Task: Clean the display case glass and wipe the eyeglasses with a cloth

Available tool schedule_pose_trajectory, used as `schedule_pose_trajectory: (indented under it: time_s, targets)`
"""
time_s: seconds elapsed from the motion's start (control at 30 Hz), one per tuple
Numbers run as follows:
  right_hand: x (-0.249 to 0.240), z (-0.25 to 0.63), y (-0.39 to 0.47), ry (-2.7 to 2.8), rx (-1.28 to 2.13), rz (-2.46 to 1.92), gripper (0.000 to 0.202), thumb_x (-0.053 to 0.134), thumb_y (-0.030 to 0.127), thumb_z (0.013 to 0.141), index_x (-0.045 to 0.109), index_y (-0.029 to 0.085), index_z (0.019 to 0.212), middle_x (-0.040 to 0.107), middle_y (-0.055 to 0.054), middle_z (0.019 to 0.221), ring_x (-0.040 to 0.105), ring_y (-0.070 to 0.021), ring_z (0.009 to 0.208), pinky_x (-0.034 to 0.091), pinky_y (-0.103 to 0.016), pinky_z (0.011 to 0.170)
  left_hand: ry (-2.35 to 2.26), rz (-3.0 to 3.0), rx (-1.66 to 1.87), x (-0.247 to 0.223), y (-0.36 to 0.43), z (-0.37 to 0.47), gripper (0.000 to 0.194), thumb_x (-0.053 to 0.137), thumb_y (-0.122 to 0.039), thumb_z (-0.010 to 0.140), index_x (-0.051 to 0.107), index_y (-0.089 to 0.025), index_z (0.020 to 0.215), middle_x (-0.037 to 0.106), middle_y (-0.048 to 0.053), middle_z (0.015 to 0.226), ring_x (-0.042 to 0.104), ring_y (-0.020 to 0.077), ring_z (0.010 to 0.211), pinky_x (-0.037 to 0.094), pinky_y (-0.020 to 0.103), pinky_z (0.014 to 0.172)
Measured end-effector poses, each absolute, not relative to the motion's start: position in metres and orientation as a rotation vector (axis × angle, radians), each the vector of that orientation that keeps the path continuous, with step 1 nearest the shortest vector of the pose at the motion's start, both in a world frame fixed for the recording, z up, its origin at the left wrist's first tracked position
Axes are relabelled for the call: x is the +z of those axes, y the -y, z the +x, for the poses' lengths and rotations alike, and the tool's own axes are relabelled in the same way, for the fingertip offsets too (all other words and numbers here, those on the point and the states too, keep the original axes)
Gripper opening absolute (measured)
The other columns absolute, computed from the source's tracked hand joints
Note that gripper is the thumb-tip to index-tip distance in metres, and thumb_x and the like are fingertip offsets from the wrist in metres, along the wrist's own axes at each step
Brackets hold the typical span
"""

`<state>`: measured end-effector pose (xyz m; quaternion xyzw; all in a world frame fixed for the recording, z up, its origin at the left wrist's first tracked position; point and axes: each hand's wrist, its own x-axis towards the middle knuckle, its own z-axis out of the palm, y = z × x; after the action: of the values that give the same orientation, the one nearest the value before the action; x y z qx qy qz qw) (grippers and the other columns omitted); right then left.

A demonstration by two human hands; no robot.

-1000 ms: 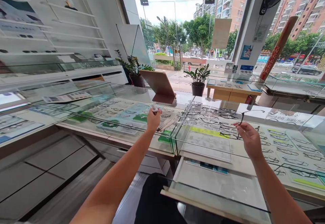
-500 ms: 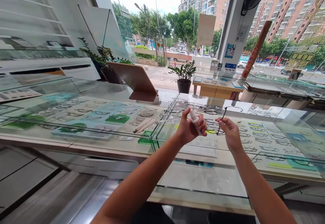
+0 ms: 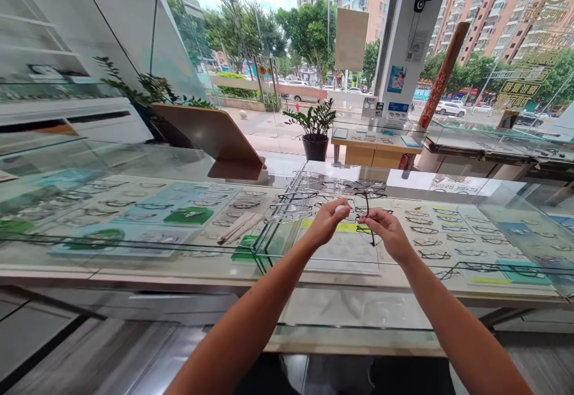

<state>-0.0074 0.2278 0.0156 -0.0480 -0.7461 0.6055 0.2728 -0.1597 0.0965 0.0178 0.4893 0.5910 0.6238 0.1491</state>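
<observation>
Your view is sitting lower and further right than a second ago: the glass counter (image 3: 134, 245) is filling more of the picture, and the shelves on the left have mostly slid out of sight. Your arms have drawn together too. A second ago your left hand (image 3: 325, 223) was out over the left case and your right hand (image 3: 386, 230) was well apart from it over the right case; now the two are meeting above the seam between the cases, just beside each other. Half a second ago the bottle (image 3: 341, 209) was standing clear above your left fist; now only its white tip is showing.

Your left fingers are curling shut round that bottle, thumb pressing over the top. Your right thumb and forefinger are pinching the glasses (image 3: 366, 219) near the frame's front, with the other fingers folded loosely beneath.

The glasses are hanging in the air between your hands, above the counter and not touching it. They are thin and dark-rimmed, turned nearly edge-on to you, one temple sticking up and the other pointing down past your right knuckles. The lenses are too blurred to judge.
</observation>
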Motion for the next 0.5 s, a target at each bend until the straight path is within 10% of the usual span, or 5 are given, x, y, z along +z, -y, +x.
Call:
schedule_pose_trajectory:
  time_s: [0.5]
  targets:
    - [0.0166,-0.0057,-0.2308,1.914,1.798,-0.109,0.040,0.081,0.062,0.081,0.070,0.024,0.084,0.075,-0.003,0.090,0.068,-0.0225,0.095,0.053,-0.038,0.092,-1.803,1.479,1.718,0.0157,-0.0981,-0.1529,0.053,0.053,-0.070,0.087,0.053,-0.019,0.071,0.051,-0.001,0.069,0.045,0.0162,0.071,0.033,0.030,0.068]
